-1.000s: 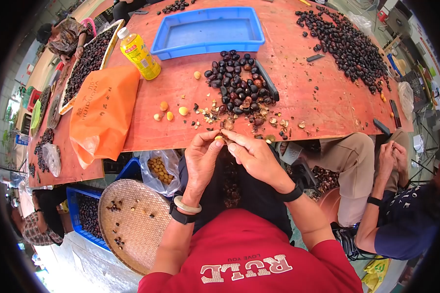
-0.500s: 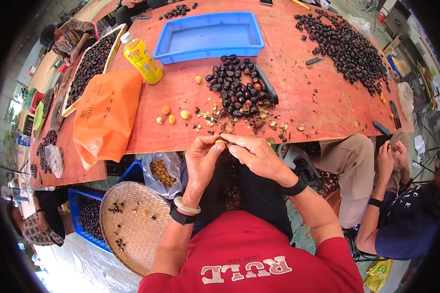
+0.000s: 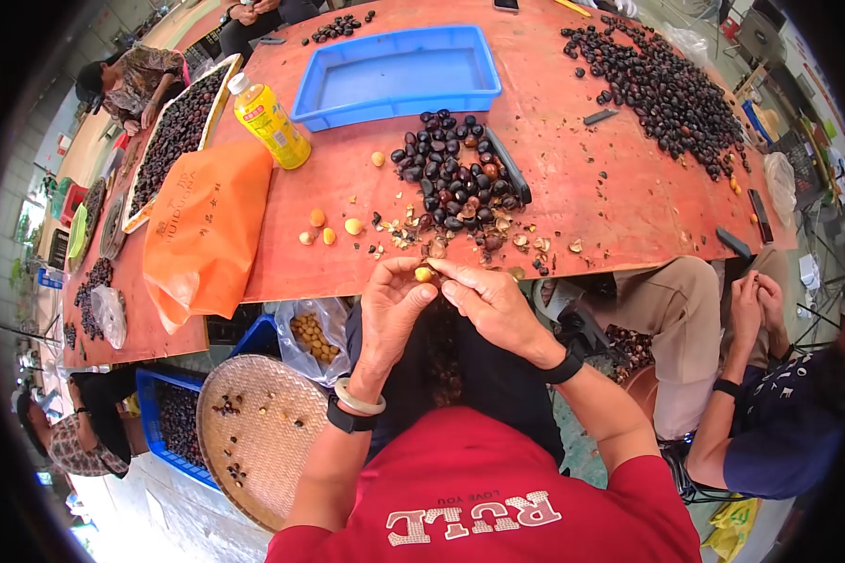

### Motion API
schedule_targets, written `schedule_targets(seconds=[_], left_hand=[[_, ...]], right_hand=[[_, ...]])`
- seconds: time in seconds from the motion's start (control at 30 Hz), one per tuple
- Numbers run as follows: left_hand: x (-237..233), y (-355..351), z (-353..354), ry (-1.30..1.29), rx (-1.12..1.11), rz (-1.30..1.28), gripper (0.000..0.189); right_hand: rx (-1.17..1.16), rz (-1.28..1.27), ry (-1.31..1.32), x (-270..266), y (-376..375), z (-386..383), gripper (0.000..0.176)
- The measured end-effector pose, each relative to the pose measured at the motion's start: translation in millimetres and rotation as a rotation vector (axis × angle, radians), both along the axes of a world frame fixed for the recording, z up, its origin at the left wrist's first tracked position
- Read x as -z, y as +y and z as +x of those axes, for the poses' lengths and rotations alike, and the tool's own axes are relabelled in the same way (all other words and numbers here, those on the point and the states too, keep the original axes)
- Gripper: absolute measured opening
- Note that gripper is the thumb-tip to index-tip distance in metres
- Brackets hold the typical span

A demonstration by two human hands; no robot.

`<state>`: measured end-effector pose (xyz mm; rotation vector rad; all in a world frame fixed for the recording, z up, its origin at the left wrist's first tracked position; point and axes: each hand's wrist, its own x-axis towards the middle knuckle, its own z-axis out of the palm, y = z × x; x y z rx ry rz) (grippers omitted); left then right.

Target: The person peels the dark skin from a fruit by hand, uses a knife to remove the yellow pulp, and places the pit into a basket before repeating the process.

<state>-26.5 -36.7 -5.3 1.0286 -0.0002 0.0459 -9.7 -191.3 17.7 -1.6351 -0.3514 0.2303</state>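
At the table's near edge, my left hand [image 3: 391,305] is closed with a round yellow kernel [image 3: 423,274] between thumb and fingers. My right hand [image 3: 499,308] meets it from the right, its fingers bent and the fingertips at the kernel; whatever they pinch is too small to make out. Just beyond both hands lie broken shell bits [image 3: 406,233] and a heap of dark, glossy nuts [image 3: 455,174] with a dark bar-like object [image 3: 510,167] along its right side. Several loose yellow kernels [image 3: 353,226] rest on the table to the left.
On the red table [image 3: 554,188] are a blue tray [image 3: 399,114], a yellow drink bottle [image 3: 272,124], an orange bag [image 3: 202,235] and a larger nut heap [image 3: 662,94]. Below left are a woven basket [image 3: 263,441] and a bag of kernels [image 3: 314,338]. A co-worker [image 3: 770,413] sits at right.
The yellow kernel shows more plainly between my fingers, and my right thumb has shifted slightly away from it. The co-worker's hands at right have come closer together.
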Motion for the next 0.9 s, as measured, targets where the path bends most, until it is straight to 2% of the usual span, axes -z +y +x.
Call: schedule_targets(seconds=[0.13, 0.23, 0.33, 0.4, 0.53, 0.6, 0.63, 0.7, 0.83, 0.9], left_hand=[[13, 12, 1, 0.048, -0.025, 0.044, 0.02], [10, 15, 1, 0.007, 0.043, 0.091, 0.02], [8, 12, -1, -0.024, 0.039, 0.197, 0.018], [9, 12, 0, -0.057, 0.057, 0.238, 0.018], [7, 18, 3, -0.059, 0.12, 0.346, 0.018], [6, 17, 6, -0.072, 0.101, 0.324, 0.019], [4, 14, 7, -0.077, 0.103, 0.326, 0.019], [-1, 8, 8, 0.001, 0.038, 0.099, 0.022], [7, 15, 11, 0.097, 0.003, 0.041, 0.024], [8, 18, 11, 0.114, -0.009, 0.133, 0.02]], right_hand=[[-0.011, -0.088, -0.056, -5, 4, -1, 0.034], [-0.107, -0.177, -0.171, -3, -3, 3, 0.035], [-0.117, -0.073, -0.105, -1, -7, 2, 0.037], [-0.161, 0.118, 0.317, -2, -10, 2, 0.037], [-0.205, -0.032, 0.308, -11, -14, 9, 0.035], [-0.113, -0.09, -0.121, 0, -5, 10, 0.033], [-0.11, -0.09, -0.125, 2, -4, 9, 0.033], [-0.048, 0.002, -0.018, -2, 2, 7, 0.033], [0.003, -0.047, -0.118, 7, 13, 4, 0.033], [0.03, -0.01, -0.162, 8, 16, 5, 0.032]])
